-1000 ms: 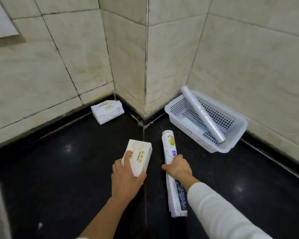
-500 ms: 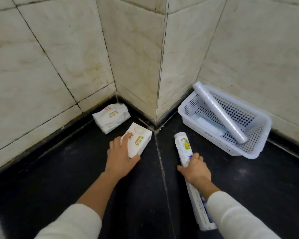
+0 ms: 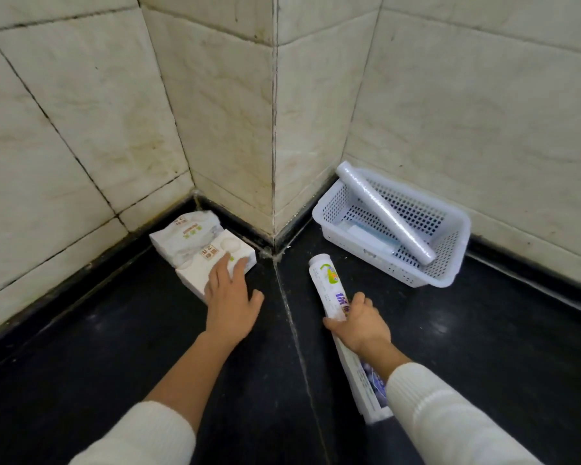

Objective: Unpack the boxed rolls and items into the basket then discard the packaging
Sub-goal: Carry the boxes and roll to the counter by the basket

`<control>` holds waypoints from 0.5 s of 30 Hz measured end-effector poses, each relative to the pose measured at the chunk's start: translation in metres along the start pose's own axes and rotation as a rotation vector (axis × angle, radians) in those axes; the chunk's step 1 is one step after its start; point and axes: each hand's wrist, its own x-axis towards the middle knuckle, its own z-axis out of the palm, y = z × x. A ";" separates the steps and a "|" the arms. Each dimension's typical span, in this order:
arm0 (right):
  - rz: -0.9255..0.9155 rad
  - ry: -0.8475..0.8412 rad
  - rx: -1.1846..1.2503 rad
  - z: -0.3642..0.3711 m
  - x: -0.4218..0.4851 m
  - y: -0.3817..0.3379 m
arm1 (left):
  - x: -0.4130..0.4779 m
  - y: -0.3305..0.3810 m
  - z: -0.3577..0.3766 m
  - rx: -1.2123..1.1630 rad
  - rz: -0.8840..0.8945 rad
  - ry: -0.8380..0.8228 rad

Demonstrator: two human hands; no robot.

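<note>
Left hand (image 3: pixel 230 297) flat, fingers spread on white box (image 3: pixel 215 263), soft pack (image 3: pixel 185 234) touching just beyond. Right hand (image 3: pixel 361 322) gripping printed roll (image 3: pixel 326 285) sticking out of its carton (image 3: pixel 363 387); print unreadable. Basket (image 3: pixel 450 263) beyond right hand, clear roll (image 3: pixel 384 213) inside.

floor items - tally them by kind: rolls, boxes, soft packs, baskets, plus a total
Rolls: 2, the clear roll across the basket and the printed roll under the right hand.
Boxes: 2, the small white box under the left hand and the long box.
Soft packs: 1, the soft pack.
Baskets: 1, the white basket.
Total: 6.
</note>
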 end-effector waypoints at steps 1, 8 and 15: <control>-0.005 0.012 0.030 -0.005 -0.004 0.006 | -0.011 0.017 0.007 -0.055 -0.003 0.003; 0.065 0.147 0.158 -0.048 -0.057 0.106 | -0.112 0.136 0.078 -0.288 0.177 -0.150; 0.259 0.216 0.150 -0.111 -0.130 0.277 | -0.185 0.273 0.141 -0.122 0.437 -0.414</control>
